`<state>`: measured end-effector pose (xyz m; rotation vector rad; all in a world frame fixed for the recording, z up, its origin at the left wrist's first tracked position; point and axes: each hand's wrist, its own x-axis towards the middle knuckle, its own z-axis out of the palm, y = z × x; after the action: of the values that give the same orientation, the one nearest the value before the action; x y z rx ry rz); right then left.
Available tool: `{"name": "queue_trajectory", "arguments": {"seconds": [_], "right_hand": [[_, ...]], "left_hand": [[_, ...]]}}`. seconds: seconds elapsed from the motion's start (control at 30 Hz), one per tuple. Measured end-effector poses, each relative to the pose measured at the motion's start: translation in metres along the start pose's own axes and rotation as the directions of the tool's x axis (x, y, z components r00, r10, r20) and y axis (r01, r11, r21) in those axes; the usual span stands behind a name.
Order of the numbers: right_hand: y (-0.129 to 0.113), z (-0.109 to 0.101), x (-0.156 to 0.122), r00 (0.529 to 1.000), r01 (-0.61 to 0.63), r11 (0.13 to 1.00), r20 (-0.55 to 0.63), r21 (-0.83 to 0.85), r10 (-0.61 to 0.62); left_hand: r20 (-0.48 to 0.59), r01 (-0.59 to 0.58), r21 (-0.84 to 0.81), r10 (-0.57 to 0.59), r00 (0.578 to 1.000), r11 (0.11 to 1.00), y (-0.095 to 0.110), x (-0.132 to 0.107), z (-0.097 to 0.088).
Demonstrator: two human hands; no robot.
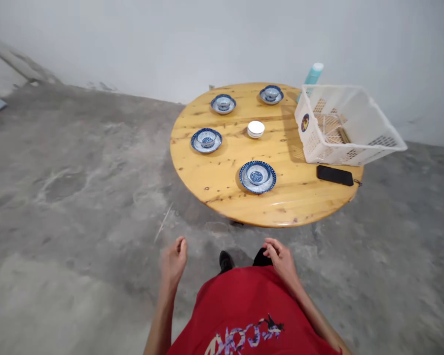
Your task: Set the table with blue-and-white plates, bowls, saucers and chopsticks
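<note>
My left hand (173, 261) and my right hand (281, 259) hang low in front of my red shirt, both holding nothing, fingers loosely curled. They are well short of the round wooden table (222, 172) ahead. On the table stand blue-and-white saucers, each with a small bowl on it: a near one (257, 176), a left one (206, 140) and two far ones (223, 103) (271, 94). A small stack of white dishes (255, 129) sits in the middle.
A white plastic basket (348, 123) with chopsticks (342, 134) in it stands on the table's right side, overhanging the edge. A black phone (335, 175) lies before it, a teal bottle (313, 74) behind. Bare concrete floor surrounds the table; a white wall is behind.
</note>
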<state>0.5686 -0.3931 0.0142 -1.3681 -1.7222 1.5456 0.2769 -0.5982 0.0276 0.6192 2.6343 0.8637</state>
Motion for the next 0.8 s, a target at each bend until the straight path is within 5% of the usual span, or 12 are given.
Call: {"name": "queue_trajectory", "arguments": {"seconds": [0.2,0.4,0.67,0.8], "right_hand": [[-0.009,-0.002,0.002,0.989,-0.046,0.999,-0.142,0.008,0.046],[-0.025,-0.018,0.058,0.962,-0.014,0.995,-0.269,0.103,0.042],[-0.040,-0.016,0.136,0.948,0.023,0.982,-0.317,0.190,0.039],[-0.045,-0.028,0.162,0.943,0.011,0.988,-0.330,0.155,0.041]], "left_hand": [[0.160,-0.209,-0.124,0.228,0.960,0.970,0.061,0.062,0.031],[0.232,-0.368,-0.153,0.395,0.889,0.917,0.131,0.106,0.051],[0.293,-0.286,-0.133,0.314,0.903,0.949,0.153,0.169,0.049],[0.296,-0.216,-0.142,0.249,0.922,0.966,0.181,0.196,0.054]]}}
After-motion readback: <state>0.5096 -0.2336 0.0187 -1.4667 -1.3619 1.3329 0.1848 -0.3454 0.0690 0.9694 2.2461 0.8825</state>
